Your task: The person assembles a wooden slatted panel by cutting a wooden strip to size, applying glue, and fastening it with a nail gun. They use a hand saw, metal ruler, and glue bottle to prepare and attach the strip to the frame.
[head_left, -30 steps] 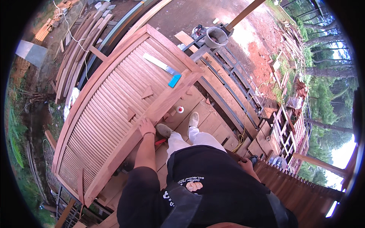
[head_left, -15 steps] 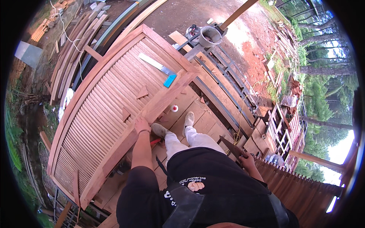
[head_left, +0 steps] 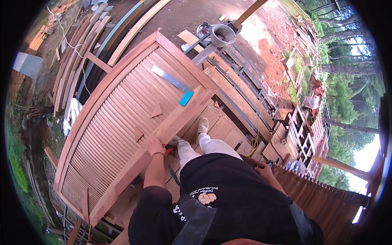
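Observation:
A large louvered wooden door panel (head_left: 118, 110) lies raised on my left, slats framed by reddish boards. My left hand (head_left: 155, 147) rests on its near rail, fingers laid flat over the wood. On the panel's far end is a try square (head_left: 171, 81) with a metal blade and blue stock. Two small triangular wood offcuts, one farther (head_left: 156, 110) and one nearer (head_left: 139, 134), lie along the slats. At my right side, my right hand (head_left: 263, 168) is closed around a dark, tapered flat piece (head_left: 248, 161); my shirt hides part of it.
Planks (head_left: 220, 130) form the floor under my feet. Long boards and metal bars (head_left: 241, 81) lie ahead, beside a grey bucket (head_left: 223, 35). A yellow cord (head_left: 256, 143) runs on the right. Corrugated brown sheeting (head_left: 314, 190) stands at lower right; stacked timber (head_left: 77, 61) lies far left.
The view has shifted, so the panel and try square sit slightly lower and to the right. My right hand has drawn the dark tapered piece closer to my body. My left hand stays on the rail.

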`<state>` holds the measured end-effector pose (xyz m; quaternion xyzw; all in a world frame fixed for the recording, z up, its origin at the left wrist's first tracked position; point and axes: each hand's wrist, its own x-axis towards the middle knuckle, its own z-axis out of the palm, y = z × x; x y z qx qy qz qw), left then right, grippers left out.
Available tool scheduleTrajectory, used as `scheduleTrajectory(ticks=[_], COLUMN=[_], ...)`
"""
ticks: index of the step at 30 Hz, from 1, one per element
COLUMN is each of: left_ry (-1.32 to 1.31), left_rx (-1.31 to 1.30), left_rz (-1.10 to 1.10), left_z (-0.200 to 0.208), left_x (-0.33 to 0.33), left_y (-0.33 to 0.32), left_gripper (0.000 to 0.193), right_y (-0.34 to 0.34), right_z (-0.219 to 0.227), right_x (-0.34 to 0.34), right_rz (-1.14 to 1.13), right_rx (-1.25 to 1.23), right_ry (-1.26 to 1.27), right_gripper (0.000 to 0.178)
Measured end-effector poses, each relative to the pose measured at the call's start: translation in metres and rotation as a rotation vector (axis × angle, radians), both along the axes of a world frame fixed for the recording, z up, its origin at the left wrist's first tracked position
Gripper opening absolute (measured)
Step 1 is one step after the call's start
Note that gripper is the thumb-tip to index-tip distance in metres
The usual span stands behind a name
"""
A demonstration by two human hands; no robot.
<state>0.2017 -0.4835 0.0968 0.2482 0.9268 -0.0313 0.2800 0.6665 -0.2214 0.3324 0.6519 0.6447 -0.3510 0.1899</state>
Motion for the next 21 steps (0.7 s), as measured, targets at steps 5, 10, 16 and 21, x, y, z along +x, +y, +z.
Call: scheduleTrajectory(ticks=[5, 10, 16, 21], left_ry=[-0.023, -0.043, 0.118, 0.000], left_rx=[-0.068, -0.232, -0.244, -0.125], left_rz=[0.058, 0.084, 0.261, 0.636], left_z=[-0.006, 0.016, 0.021, 0.007], left_x=[0.007, 0.005, 0.020, 0.038], left_y=[0.006, 0.023, 0.073, 0.168], left_gripper=[0.079, 0.087, 0.081, 0.073], right_y=[0.024, 0.066, 0.139, 0.217], right_z=[-0.023, -0.038, -0.094, -0.112], right_x=[0.017, 0.015, 0.055, 0.079], right_rz=[-0.096, -0.009, 0.022, -0.114], right_rx=[0.034, -0.011, -0.066, -0.100], right_ry=[0.090, 0.019, 0.083, 0.155], right_gripper=[0.026, 0.037, 0.036, 0.035])
